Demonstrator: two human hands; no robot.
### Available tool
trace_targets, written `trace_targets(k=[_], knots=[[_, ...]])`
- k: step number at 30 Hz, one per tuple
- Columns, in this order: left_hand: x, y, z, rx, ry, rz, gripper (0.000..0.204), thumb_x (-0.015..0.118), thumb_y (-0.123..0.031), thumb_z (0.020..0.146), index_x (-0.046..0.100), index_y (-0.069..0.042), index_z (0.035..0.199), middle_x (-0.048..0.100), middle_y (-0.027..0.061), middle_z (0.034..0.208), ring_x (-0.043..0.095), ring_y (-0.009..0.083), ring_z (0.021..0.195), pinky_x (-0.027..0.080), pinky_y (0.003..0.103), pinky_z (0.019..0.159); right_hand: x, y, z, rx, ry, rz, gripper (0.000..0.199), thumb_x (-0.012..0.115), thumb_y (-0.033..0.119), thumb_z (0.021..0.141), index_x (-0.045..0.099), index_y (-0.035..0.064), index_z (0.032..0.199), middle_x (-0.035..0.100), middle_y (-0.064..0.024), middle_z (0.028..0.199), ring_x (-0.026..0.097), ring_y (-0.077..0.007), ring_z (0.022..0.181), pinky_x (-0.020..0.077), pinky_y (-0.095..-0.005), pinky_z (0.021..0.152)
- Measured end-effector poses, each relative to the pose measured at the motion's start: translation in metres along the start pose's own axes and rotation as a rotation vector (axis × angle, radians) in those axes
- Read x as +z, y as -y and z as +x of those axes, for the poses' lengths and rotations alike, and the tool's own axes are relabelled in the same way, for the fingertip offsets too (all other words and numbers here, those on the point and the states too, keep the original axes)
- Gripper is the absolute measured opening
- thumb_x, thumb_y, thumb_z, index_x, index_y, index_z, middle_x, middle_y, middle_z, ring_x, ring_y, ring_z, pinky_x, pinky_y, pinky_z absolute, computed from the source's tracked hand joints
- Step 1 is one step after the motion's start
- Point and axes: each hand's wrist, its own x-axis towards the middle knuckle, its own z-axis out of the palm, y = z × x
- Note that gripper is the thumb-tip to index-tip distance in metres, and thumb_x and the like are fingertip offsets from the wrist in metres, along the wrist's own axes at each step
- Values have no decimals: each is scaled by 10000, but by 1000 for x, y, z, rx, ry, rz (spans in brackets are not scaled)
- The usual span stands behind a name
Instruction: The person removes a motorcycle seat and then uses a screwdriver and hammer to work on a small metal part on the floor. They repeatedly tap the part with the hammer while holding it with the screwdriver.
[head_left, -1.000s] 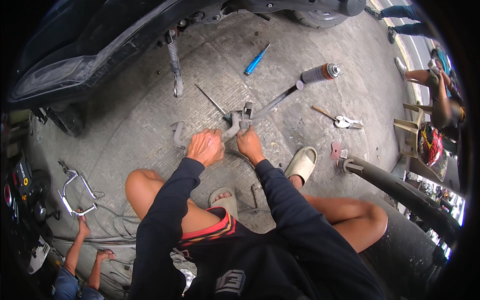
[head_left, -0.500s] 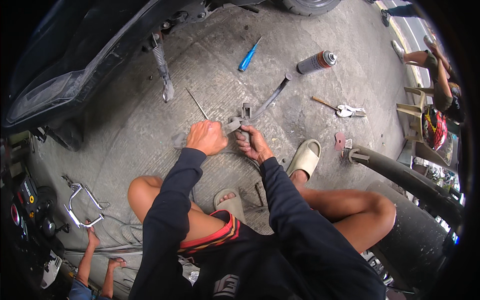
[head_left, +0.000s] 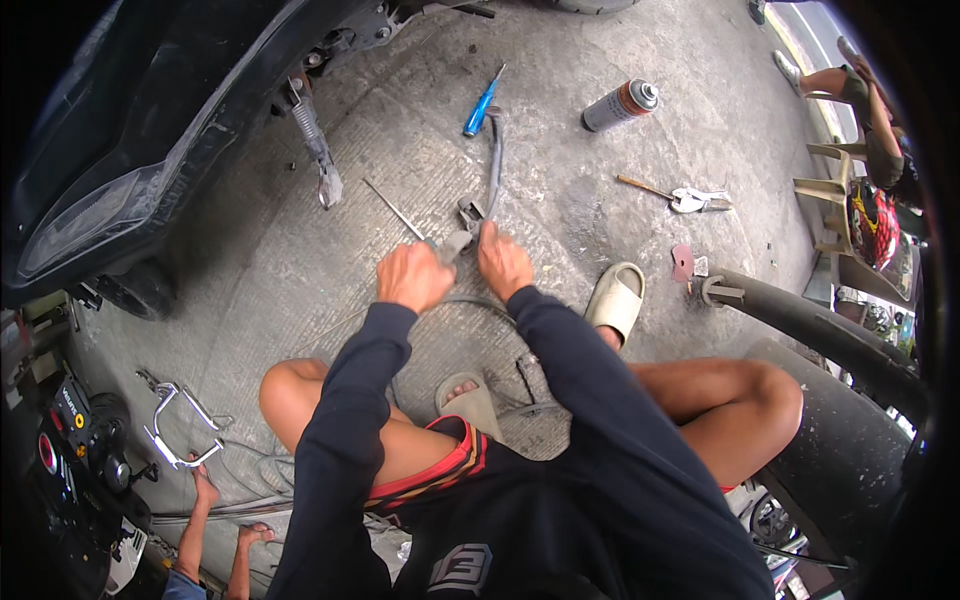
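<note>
left hand fisted on the metal clamp | right hand now gripping the grey cable just beside it, on the concrete floor | cable has straightened toward the blue screwdriver | pulling looks underway

Concrete floor, seated person: left hand and right hand both closed on a grey metal clamp part with cable. Nearby: blue screwdriver, spray can, thin rod, beige sandal.

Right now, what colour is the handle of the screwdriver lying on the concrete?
Blue; the screwdriver shows clearly in the head view.
</note>
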Motion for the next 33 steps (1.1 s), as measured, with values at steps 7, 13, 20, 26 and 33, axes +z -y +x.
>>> trace_targets(k=[7, 13, 20, 26, 33], knots=[[0, 6, 13, -177, 100, -101, 472, 717, -378, 777, 749, 71, 919, 702, 346, 1041, 690, 492, 998, 544, 515, 907, -14, -30, 10, -209, 125, -65, 271, 486, 214, 1035, 491, -28, 1157, 706, -256, 871, 749, -347, 767, 607, -407, 647], [18, 16, 13, -194, 89, -207, 472, 748, -367, 762, 746, 81, 907, 708, 339, 1022, 696, 480, 998, 542, 507, 907, -16, -34, -14, 327, 510, 857, 386, 485, 341, 1061, 457, -8, 1223, 666, -203, 814, 700, -295, 667, 558, -396, 554], [24, 25, 18, -293, 161, -304, 467, 754, -376, 755, 751, 71, 892, 716, 323, 982, 702, 475, 950, 550, 497, 867, 18, -40, -73, 443, 273, 1171, 361, 547, 323, 1043, 456, 21, 1219, 606, -164, 723, 623, -311, 594, 493, -413, 534], [-17, 23, 2, -106, 11, -79, 406, 731, -356, 752, 774, 13, 915, 724, 280, 895, 707, 441, 871, 556, 501, 803, -47, -91, -46, 120, -167, -61, 474, 659, 350, 960, 512, -6, 1236, 695, -295, 913, 683, -492, 897, 544, -526, 830], [-60, 56, -28, 138, -177, 98, 347, 725, -289, 763, 703, 41, 869, 716, 262, 836, 709, 403, 816, 559, 480, 730, -42, -3, -22, 117, 333, 462, 591, 730, 262, 896, 481, -6, 1360, 577, -283, 1238, 607, -473, 1111, 519, -507, 966]])
